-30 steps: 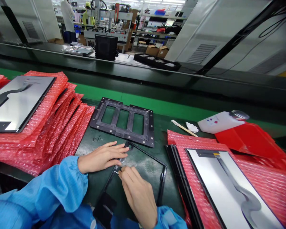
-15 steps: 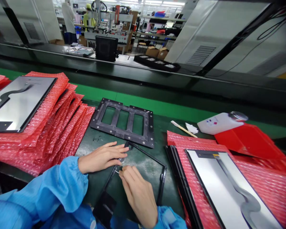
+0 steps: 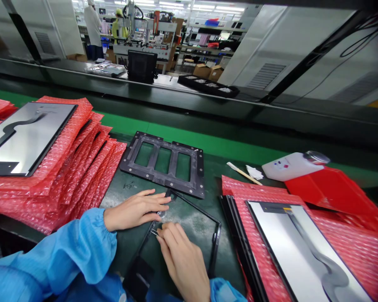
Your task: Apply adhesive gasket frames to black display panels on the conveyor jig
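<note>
A thin black rectangular frame (image 3: pixel 214 235) lies on the dark green mat in front of me. My left hand (image 3: pixel 135 209) rests flat on its left edge near the top corner, fingers stretched out and pressing down. My right hand (image 3: pixel 182 258) is closed in a pinch just below it, with a small pale tip (image 3: pixel 154 230) showing at the fingertips against the frame's left edge; I cannot make out what it is. Both arms wear blue sleeves.
A black jig plate (image 3: pixel 164 163) with three windows lies beyond the frame. Stacks of red bubble wrap carrying silver panels sit at left (image 3: pixel 66 159) and right (image 3: pixel 302 251). A white bottle (image 3: pixel 290 165), a red tray (image 3: pixel 330 188), a wooden stick (image 3: pixel 242 173), and a green conveyor (image 3: pixel 208 142) lie behind.
The view has tilted up slightly, so everything sits a little lower. My hands keep their places on the frame's left edge; the right hand's pinch has shifted only a little.
</note>
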Tool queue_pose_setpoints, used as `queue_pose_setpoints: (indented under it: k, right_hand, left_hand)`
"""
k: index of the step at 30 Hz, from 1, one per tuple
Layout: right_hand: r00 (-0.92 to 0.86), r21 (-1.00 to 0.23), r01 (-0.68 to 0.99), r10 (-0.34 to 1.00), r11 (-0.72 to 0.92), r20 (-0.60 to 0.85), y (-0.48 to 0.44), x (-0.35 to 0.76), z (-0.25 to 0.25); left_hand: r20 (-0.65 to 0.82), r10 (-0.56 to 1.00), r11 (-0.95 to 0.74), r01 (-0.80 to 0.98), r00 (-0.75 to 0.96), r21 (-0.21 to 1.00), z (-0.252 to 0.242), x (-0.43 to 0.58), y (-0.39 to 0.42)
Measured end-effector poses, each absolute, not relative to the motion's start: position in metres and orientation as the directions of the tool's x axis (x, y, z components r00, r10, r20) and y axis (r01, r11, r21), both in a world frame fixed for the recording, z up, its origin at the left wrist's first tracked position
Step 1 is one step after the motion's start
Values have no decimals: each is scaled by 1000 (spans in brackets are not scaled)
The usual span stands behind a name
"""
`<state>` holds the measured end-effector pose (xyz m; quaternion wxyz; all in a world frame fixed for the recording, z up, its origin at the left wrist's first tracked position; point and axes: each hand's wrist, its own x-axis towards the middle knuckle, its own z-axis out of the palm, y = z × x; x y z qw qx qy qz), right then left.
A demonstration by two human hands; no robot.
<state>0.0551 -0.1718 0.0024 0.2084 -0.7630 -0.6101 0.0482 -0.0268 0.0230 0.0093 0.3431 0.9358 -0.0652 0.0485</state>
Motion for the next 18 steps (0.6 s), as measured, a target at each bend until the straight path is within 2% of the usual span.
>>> queue_pose_setpoints:
  k: [4,9,11,18]
  right_hand:
    - [229,-324,932,957,-163,178,-172,53,0]
    - [226,-327,931,958,-159,176,-172,52,-3]
    - [242,-378,912,954,-161,177,-171,53,-2]
    - [357,-688,716,907,-113,224,-169,59,6]
  left_hand:
    - [131,-86,-753,-150,988,640,10,-27,23]
    - [134,-83,-750,-151,987,644,11,-27,23]
    - [133,-84,-747,-151,988,647,10,-27,23]
    - [132,-84,-747,-150,988,648,11,-27,23]
